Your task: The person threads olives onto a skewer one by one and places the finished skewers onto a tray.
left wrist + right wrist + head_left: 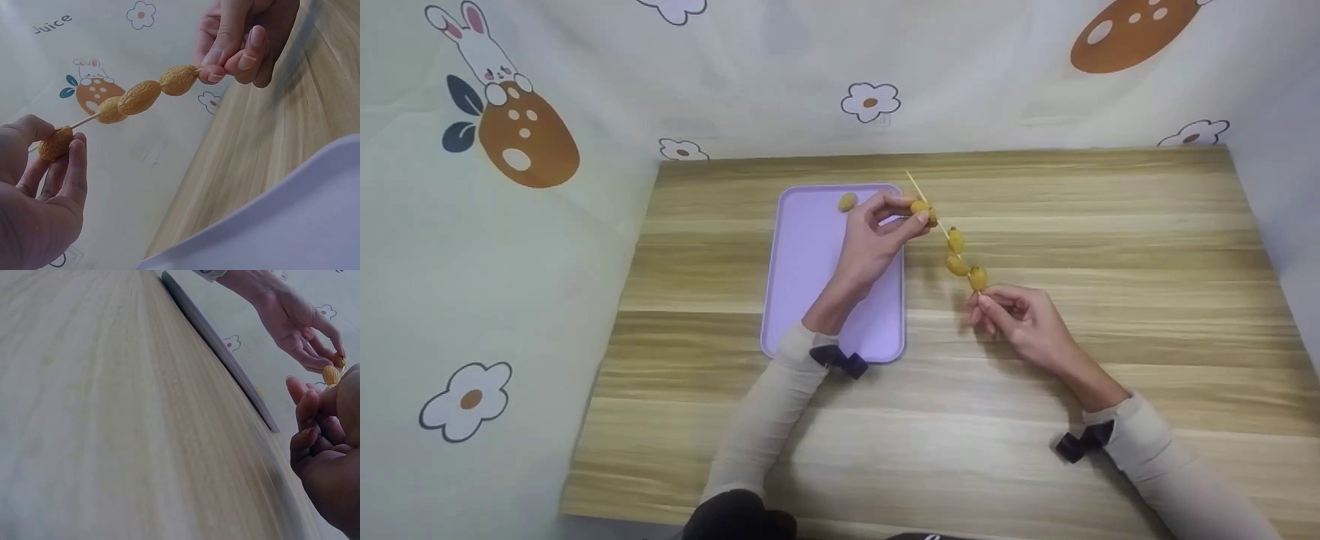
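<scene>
A thin wooden skewer slants through several small, wrinkled, yellow-brown oval fruits above the table, right of the tray. Near its upper end, my left hand pinches one wrinkled fruit between thumb and fingers, and the stick passes through it. Three more fruits sit close together further down the stick, apart from that one. My right hand pinches the skewer's lower end, just below the last fruit. In the right wrist view the right hand's fingers hide most of the stick.
A lilac tray lies on the wood-grain table, under the left forearm. One loose fruit rests near the tray's far edge. Patterned white sheeting hangs behind the table and along its sides.
</scene>
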Demonstrator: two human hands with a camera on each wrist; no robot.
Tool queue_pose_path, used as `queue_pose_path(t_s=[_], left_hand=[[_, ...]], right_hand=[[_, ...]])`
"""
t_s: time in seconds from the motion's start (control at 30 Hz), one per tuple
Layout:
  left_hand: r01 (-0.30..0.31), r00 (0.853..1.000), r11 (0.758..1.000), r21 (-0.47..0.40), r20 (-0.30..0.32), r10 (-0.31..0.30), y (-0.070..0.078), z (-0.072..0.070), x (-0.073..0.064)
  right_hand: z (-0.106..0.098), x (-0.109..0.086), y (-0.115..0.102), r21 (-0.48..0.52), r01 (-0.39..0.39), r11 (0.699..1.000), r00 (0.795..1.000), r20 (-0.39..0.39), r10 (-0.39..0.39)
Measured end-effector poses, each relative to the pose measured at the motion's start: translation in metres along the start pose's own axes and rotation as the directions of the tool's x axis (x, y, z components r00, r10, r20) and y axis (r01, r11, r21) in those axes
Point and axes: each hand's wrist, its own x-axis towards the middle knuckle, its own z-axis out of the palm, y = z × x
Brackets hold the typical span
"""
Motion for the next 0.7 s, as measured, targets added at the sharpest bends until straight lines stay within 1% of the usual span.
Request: queue_pose_path(t_s=[0.1, 0.27, 0.4, 0.7], left_hand=[[-0.001, 1.0, 1.0, 0.021, 0.007, 0.001, -0.0021, -0.0001, -0.0004], [0.015, 1.0, 0.999, 0.031, 0.005, -0.015, -0.0047, 0.0006, -0.0013], [0.024, 1.0, 0.998, 0.057, 0.008, -0.025, -0.0053, 0.0008, -0.0014], [0.046, 0.998, 0.994, 0.102, 0.031, -0.049, -0.0049, 0.0004, -0.002]], right_hand=[[-0.0002, -0.0003, -0.0004, -0.002, -0.009, 1.0, 1.0, -0.006, 0.009], [0.0003, -0.0005, -0.0004, 0.004, -0.009, 1.0, 1.0, -0.011, 0.009], [0.0006, -0.0002, -0.0001, 0.006, -0.005, 1.0, 1.0, -0.018, 0.005], [0.0007, 0.0002, -0.0004, 0.013, -0.027, 1.0, 0.998, -0.049, 0.027]])
